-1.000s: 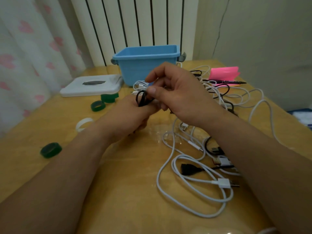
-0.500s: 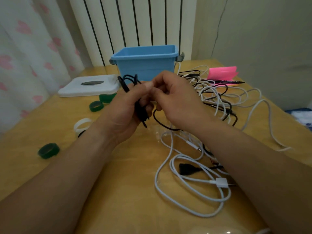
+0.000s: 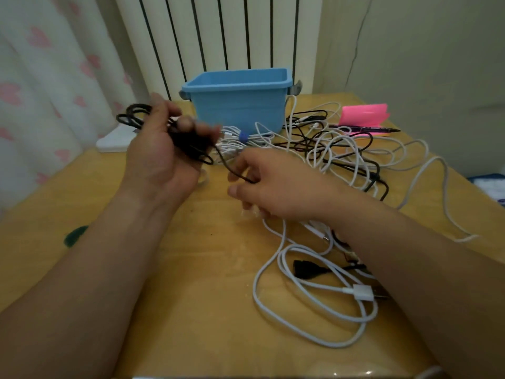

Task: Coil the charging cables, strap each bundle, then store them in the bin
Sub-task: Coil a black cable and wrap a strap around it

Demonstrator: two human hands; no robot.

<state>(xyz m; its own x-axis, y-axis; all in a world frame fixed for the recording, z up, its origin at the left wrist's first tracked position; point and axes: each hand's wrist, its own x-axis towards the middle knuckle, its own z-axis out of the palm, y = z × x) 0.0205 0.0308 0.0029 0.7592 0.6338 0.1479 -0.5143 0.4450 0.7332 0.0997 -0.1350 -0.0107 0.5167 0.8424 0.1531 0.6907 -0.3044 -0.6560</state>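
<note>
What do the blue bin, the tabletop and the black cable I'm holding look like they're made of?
Blue bin: likely moulded plastic, matte; even colour, rounded rim lip. Tabletop: wood or wood-look laminate, glossy; grain streaks and light reflections. Black cable in the left hand: flexible plastic or rubber jacket, dull; it bends into loose loops.
</note>
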